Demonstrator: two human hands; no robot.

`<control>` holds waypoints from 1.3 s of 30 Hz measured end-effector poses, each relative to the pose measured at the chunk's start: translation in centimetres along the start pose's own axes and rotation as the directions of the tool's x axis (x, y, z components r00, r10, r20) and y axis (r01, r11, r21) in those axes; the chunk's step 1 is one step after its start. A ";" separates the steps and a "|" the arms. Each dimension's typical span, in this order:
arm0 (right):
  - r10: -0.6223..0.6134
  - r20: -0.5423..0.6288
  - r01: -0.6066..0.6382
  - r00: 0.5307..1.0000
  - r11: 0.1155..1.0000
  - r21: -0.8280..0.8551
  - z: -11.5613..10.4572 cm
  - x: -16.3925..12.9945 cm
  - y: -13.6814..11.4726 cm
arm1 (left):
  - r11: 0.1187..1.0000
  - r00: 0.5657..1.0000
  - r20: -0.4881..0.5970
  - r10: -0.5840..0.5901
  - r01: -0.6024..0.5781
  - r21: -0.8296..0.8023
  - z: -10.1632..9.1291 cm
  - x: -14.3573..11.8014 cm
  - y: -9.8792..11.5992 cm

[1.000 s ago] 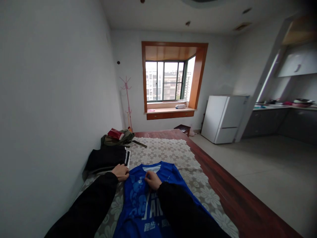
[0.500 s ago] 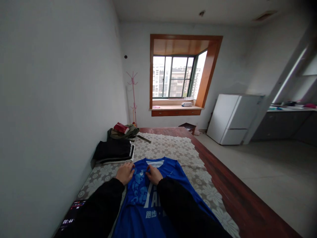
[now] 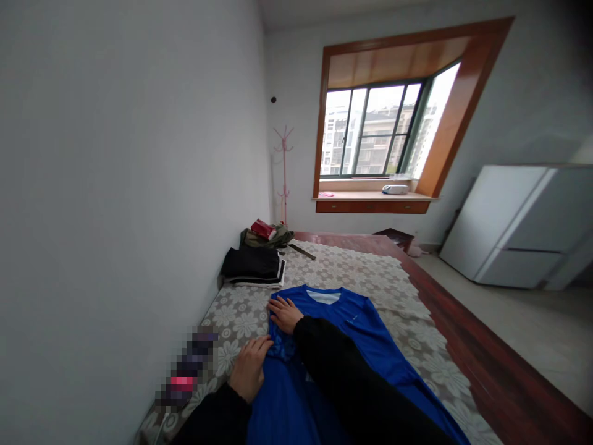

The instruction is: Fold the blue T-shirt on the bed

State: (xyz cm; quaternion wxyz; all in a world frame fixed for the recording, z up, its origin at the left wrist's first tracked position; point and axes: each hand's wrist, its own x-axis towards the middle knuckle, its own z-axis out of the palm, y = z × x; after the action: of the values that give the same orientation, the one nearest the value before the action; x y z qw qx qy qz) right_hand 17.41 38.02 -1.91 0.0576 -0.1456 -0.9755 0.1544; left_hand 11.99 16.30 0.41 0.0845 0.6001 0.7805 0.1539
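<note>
A blue shirt (image 3: 370,334) with a round white-lined neck lies spread on the patterned cloth. My right hand (image 3: 286,314) rests flat on its left shoulder area, fingers apart. Lower down, at the shirt's left edge, my left hand (image 3: 251,366) has its fingers bent together onto the fabric, with the fingertips partly hidden. My right sleeve covers much of the shirt's printed front.
Folded dark clothes (image 3: 252,264) lie by the wall, with a bag (image 3: 280,237) and a red packet (image 3: 263,229) behind them. A lace-patterned cloth (image 3: 352,256) covers the reddish wooden surface (image 3: 430,296). A blurred-out object (image 3: 188,368) sits at left.
My left hand has moved down along the shirt's left edge. My right hand has shifted from near the neck to the left shoulder and flattened. The view has turned left.
</note>
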 end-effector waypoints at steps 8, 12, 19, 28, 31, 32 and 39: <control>0.056 0.002 -0.056 0.998 0.998 -0.035 1.0 -0.2 0.4 | 0.998 0.998 -0.040 -0.053 0.052 -0.028 -0.9 -0.5 0.2; 0.065 -0.001 -0.065 0.998 0.997 -0.049 1.1 -0.5 0.8 | 0.996 0.997 -0.032 -0.073 0.075 0.045 -0.9 -0.8 0.2; 0.092 -0.014 -0.092 0.996 0.994 -0.062 1.6 -0.8 1.2 | 0.998 0.994 -0.092 0.060 -0.056 0.038 -0.2 -1.2 0.2; 0.129 -0.077 -0.135 0.989 0.987 -0.084 -1.3 -4.1 1.9 | 0.988 0.988 -0.026 0.154 -0.153 0.032 -0.5 -1.6 0.8; 0.185 -0.112 -0.197 0.976 0.975 -0.106 -3.6 -8.5 5.6 | 0.981 0.981 -0.039 0.191 -0.189 0.051 -0.7 -1.1 1.3; 0.214 -0.113 -0.226 0.970 0.968 -0.111 -4.4 -10.3 7.3 | 0.977 0.977 -0.041 0.210 -0.208 0.052 -0.6 -0.8 1.6; 0.365 -0.125 -0.379 0.923 0.918 -0.115 -7.3 -20.3 16.4 | 0.987 0.992 -0.009 0.129 -0.128 0.101 2.4 3.5 3.1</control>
State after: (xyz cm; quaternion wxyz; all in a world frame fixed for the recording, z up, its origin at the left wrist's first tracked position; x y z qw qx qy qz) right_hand 42.25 48.88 -1.58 0.0662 -0.3396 -0.9342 0.0875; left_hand 14.68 20.73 -0.64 0.0382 0.6513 0.7475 0.1244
